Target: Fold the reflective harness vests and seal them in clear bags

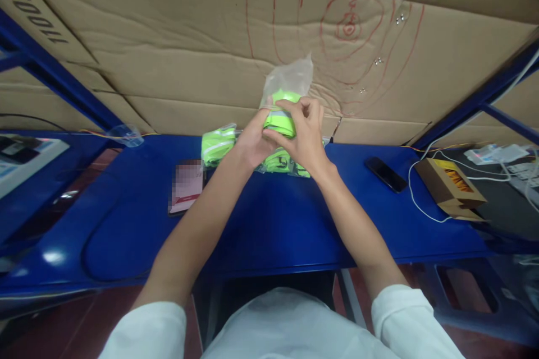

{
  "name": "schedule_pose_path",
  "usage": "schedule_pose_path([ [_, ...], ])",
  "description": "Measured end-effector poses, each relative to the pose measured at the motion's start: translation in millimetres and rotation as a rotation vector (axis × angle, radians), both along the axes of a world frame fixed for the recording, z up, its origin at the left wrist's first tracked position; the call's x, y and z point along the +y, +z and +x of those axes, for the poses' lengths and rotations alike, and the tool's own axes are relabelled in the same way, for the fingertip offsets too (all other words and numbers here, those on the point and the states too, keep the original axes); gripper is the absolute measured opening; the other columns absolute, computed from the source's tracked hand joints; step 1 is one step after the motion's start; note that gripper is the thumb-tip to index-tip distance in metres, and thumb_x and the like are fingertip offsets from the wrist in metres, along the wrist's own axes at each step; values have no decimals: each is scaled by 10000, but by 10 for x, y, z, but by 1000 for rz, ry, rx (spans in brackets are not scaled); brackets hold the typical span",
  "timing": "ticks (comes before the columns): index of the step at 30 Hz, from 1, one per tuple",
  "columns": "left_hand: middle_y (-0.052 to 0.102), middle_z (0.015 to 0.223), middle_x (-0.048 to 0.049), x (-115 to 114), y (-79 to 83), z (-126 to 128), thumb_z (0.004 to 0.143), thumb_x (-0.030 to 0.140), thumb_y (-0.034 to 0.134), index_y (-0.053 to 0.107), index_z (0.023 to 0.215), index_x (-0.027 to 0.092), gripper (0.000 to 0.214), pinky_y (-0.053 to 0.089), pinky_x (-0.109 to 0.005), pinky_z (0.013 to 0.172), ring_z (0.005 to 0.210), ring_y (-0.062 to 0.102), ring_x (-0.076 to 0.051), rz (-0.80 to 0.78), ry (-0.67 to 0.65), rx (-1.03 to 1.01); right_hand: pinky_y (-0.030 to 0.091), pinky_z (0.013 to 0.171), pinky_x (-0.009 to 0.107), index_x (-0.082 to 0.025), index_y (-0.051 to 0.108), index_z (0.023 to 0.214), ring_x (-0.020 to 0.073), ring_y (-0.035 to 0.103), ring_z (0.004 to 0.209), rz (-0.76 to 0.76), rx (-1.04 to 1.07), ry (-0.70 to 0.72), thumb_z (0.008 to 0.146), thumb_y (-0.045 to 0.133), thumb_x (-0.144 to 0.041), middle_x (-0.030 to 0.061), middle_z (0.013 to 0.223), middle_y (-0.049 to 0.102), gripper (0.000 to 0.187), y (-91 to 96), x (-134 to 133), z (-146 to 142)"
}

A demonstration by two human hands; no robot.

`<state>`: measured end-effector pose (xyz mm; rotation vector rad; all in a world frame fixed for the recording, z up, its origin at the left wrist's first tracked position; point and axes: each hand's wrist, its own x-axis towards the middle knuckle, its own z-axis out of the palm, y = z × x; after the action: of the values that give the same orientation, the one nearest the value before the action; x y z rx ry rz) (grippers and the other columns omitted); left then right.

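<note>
Between my two hands, raised above the blue table (273, 224), is a folded neon yellow-green reflective bundle (281, 119) with a silver stripe. A clear plastic bag (290, 76) extends from its far end. My left hand (257, 137) grips the bundle from the left, with its fingers mostly hidden. My right hand (307, 129) pinches it from the right, thumb below and index finger above. Behind and below my hands lie more such bundles in clear bags: one packed bundle (219, 145) on the left and another packed bundle (278, 161) partly covered by my hands.
A phone-sized card or screen (186, 185) lies left of my left forearm. To the right are a black phone (385, 174), an opened cardboard box (450, 188) and a white cable (415, 190). A clear cup (131, 136) rests at the back left. Cardboard (189, 39) walls off the back.
</note>
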<state>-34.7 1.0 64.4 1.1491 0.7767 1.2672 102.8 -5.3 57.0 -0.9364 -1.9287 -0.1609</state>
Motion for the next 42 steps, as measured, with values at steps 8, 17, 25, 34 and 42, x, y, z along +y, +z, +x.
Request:
schedule_pose_path([
  [8, 761, 1154, -66, -223, 190, 126, 1064, 605, 384, 699, 1229, 234, 514, 593, -356, 1021, 1250, 678, -243, 28, -46, -13, 402, 1165, 597, -300, 684, 1235, 340, 501, 1258, 70, 97, -74, 928, 697, -623, 126, 1203, 493, 446, 33, -48, 1],
  [17, 722, 1198, -89, -382, 230, 242, 1049, 669, 419, 634, 1254, 239, 523, 582, -397, 985, 1243, 667, -267, 37, -105, -13, 383, 1181, 642, -271, 711, 1070, 332, 530, 1222, 33, 234, -115, 961, 646, -618, 113, 1119, 511, 369, 124, -78, 143],
  [25, 709, 879, -40, -378, 111, 218, 970, 536, 632, 664, 1016, 205, 336, 536, -332, 822, 840, 688, -210, 283, 131, 493, 505, 1035, 513, -245, 613, 895, 272, 589, 1064, 15, 473, -119, 985, 602, -610, 86, 1009, 551, 377, 168, 28, 266],
  [34, 649, 1207, -95, -238, 182, -194, 769, 578, 884, 699, 1087, 252, 492, 459, -450, 1104, 1192, 604, -303, 845, 360, 832, 427, 613, 278, -243, 404, 700, 115, 447, 633, -326, 566, 125, 927, 571, -771, -36, 661, 411, 599, 203, 256, 343],
  [42, 625, 1461, -68, -368, 312, -141, 842, 473, 848, 608, 1397, 256, 643, 387, -434, 1229, 1421, 535, -314, 595, 183, 587, 475, 575, 251, -239, 617, 994, 136, 596, 748, -602, 483, 360, 960, 570, -739, 19, 893, 617, 503, 413, -34, 402],
])
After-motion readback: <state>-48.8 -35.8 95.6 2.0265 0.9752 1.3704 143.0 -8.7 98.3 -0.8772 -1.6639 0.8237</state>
